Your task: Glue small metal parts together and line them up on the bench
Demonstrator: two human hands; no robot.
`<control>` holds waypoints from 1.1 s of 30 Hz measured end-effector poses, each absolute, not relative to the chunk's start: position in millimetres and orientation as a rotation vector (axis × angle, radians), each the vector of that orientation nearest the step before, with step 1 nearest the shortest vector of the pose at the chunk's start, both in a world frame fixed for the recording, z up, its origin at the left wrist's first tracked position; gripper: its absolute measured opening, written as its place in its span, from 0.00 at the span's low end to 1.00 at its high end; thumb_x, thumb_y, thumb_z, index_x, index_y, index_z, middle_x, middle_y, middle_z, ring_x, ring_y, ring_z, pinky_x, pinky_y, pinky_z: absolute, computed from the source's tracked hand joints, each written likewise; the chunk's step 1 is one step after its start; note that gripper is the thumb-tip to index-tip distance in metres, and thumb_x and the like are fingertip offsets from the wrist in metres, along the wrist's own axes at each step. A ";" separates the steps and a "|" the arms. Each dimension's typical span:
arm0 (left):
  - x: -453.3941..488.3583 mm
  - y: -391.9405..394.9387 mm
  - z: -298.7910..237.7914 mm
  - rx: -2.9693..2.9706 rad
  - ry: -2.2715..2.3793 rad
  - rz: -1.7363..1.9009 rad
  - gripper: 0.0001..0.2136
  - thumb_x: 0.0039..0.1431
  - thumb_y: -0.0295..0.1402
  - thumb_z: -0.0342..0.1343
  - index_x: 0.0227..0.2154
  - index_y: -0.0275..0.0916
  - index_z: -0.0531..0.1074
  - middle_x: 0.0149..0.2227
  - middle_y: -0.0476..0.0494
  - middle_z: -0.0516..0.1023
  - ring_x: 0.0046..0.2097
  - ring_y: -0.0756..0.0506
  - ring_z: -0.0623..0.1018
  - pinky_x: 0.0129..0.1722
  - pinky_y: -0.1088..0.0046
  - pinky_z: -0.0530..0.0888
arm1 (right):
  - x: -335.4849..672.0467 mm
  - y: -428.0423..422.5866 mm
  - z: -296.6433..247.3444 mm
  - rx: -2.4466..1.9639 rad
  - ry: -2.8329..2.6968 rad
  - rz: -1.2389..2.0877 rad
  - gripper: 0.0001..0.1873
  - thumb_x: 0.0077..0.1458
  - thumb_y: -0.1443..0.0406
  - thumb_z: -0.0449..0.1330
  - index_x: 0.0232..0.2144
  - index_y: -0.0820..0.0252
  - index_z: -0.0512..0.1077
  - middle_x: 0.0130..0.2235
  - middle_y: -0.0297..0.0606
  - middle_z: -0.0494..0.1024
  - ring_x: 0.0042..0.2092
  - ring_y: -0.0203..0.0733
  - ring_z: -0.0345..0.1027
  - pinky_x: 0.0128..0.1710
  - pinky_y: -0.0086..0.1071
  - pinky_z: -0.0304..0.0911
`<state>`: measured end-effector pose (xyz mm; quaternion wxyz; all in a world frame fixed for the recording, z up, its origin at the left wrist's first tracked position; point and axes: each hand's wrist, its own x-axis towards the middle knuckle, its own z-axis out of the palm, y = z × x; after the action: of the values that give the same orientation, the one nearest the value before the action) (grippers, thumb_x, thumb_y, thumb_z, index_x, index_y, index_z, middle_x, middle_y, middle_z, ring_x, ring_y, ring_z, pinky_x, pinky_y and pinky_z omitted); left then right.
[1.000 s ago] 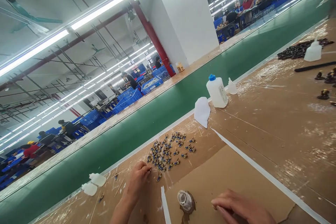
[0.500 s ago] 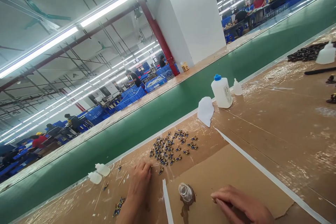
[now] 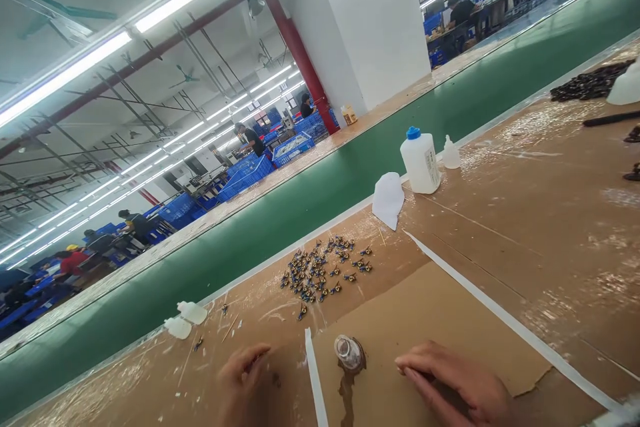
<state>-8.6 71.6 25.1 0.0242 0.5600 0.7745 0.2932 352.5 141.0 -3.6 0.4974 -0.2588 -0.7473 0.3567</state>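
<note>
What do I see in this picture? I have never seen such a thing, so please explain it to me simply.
This picture comes from a camera worn on a person's head, looking down at their hands. The left hand is curled; anything it holds is too small to see. The right hand rests on a cardboard sheet, holding nothing visible. Between them is a small glass jar with a brown stain. Farther away lie many small blue and gold parts and a white bottle, beside a green conveyor belt.

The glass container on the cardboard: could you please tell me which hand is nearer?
Right hand, just right of the glass container; the left hand is farther, to its left.
</note>
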 end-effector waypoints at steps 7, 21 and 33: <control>-3.2 34.4 13.2 1.735 2.392 0.708 0.19 0.53 0.55 0.50 0.30 0.51 0.80 0.31 0.49 0.80 0.34 0.45 0.79 0.36 0.71 0.74 | 356.5 139.1 -1.4 -0.689 -1.859 0.800 0.08 0.60 0.65 0.54 0.38 0.56 0.73 0.34 0.36 0.78 0.35 0.35 0.75 0.36 0.20 0.69; 25.9 43.3 32.5 1.843 2.421 0.451 0.12 0.61 0.38 0.49 0.33 0.45 0.78 0.33 0.47 0.78 0.36 0.46 0.78 0.38 0.73 0.72 | 356.8 143.6 -4.6 -0.698 -1.850 0.580 0.08 0.57 0.60 0.58 0.38 0.53 0.75 0.36 0.34 0.81 0.35 0.36 0.77 0.35 0.18 0.71; 22.6 51.0 34.0 2.154 2.407 0.117 0.12 0.63 0.32 0.48 0.31 0.42 0.76 0.29 0.48 0.74 0.33 0.47 0.76 0.32 0.74 0.70 | 357.1 139.2 -5.0 -0.756 -1.827 0.665 0.09 0.56 0.59 0.58 0.37 0.53 0.76 0.37 0.35 0.81 0.36 0.37 0.77 0.36 0.19 0.71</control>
<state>22.6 51.0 34.0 -0.0452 0.6658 0.7439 0.0363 357.1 139.2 -5.0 0.5037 -0.3130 -0.7566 0.2754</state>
